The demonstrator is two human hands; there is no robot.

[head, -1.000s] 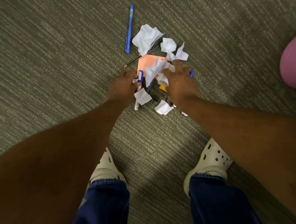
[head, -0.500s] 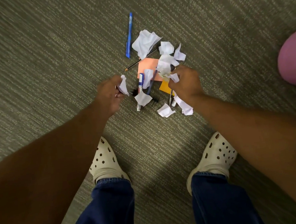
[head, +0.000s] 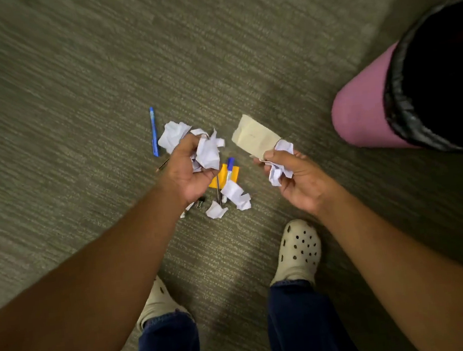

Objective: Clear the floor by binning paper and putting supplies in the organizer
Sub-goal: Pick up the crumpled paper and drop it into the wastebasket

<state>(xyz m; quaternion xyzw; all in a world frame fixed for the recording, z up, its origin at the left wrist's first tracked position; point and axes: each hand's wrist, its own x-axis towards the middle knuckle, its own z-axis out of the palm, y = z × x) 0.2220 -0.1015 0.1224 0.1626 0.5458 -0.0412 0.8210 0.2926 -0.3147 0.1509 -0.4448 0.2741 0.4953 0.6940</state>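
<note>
Hands (head: 193, 167) (head: 295, 177) have lifted crumpled paper (head: 208, 155); bin (head: 403, 88) now nearer.

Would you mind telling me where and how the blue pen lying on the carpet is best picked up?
Judging from its pose, pinch the blue pen at mid-barrel from above, fingers on its two long sides. It lies flat on the carpet, bare floor to its left, crumpled paper close on its right, so come slightly from the left.
</note>
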